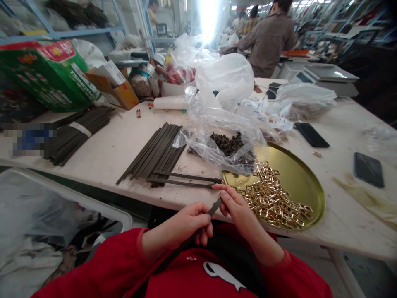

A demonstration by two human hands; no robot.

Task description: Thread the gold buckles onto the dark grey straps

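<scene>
A dark grey-brown strap runs between my hands, its free end pointing up and to the right. My left hand is closed around it lower down. At its tip, my right hand pinches the strap between thumb and fingers; a small fitting there, if any, is hard to make out. Just beyond my hands, two straps lie with their ends toward the tray. Close to my right hand, gold metal buckles are heaped on a round gold tray.
Loose straps lie left of a clear plastic bag holding small dark pieces. A banded strap bundle is farther left. Two phones lie right. Boxes and plastic bags crowd the back, where a person stands.
</scene>
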